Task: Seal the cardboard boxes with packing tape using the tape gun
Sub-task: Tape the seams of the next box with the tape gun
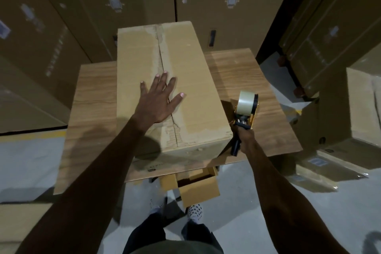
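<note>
Box (191,80): stiff cardboard; keep your spread left hand (158,101) flat over the seam.
Tape gun (246,111): light; right hand (245,138) wraps the handle.

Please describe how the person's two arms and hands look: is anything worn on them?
Both arms are bare along their whole visible length; no sleeves show. The left hand wears no glove, ring or watch, and its nails are short and pale. The right hand is also ungloved, with no wristband visible.

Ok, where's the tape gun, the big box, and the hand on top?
tape gun (247,105), head view, on its clear tape roll
big box (198,80), head view, on its top right flap
left hand (158,101), head view, on its back
</note>
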Demonstrator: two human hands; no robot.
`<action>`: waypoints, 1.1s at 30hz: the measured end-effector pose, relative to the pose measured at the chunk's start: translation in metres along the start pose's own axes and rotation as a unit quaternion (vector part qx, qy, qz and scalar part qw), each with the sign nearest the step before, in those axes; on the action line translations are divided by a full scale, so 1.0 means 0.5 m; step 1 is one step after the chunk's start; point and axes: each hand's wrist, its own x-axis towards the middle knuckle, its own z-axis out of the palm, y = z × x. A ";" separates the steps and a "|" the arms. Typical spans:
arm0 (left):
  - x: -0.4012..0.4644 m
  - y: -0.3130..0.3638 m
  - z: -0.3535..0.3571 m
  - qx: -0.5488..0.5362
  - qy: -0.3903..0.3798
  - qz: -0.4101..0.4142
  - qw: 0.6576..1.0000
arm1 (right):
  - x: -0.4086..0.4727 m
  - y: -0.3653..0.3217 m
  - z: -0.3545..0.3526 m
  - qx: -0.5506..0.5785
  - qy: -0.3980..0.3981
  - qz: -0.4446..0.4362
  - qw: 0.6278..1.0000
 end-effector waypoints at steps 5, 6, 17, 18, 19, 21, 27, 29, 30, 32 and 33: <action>-0.002 -0.002 0.001 -0.004 0.007 0.001 1.000 | -0.006 -0.025 0.006 -0.002 0.002 -0.047 0.999; -0.002 -0.001 0.000 -0.005 0.008 0.000 1.000 | -0.012 -0.041 -0.004 -0.028 0.010 -0.062 0.998; 0.031 -0.007 -0.004 -0.055 0.093 -0.007 0.994 | -0.130 -0.250 -0.045 -0.080 -0.037 -0.136 0.987; 0.045 -0.006 -0.008 -0.072 0.113 -0.009 0.991 | -0.145 -0.272 -0.043 -0.073 -0.046 -0.140 0.986; 0.060 -0.004 -0.015 -0.093 0.128 -0.014 0.987 | -0.163 -0.293 -0.037 -0.064 -0.055 -0.138 0.987; 0.090 0.005 -0.036 -0.137 0.144 -0.024 0.980 | -0.199 -0.331 -0.017 -0.049 -0.073 -0.126 0.988; 0.185 0.031 -0.094 -0.325 0.125 0.025 0.937 | -0.317 -0.395 0.065 -0.016 -0.144 -0.117 0.983; 0.211 0.040 -0.116 -0.443 0.081 0.025 0.892 | -0.351 -0.403 0.092 -0.006 -0.168 -0.117 0.979; 0.220 0.043 -0.128 -0.501 0.051 0.030 0.863 | -0.368 -0.406 0.105 0.000 -0.178 -0.118 0.977; 0.229 0.043 -0.149 -0.588 -0.008 0.048 0.807 | -0.394 -0.410 0.131 0.017 -0.192 -0.114 0.975; 0.232 0.040 -0.158 -0.614 -0.027 0.056 0.787 | -0.405 -0.412 0.143 0.028 -0.197 -0.109 0.974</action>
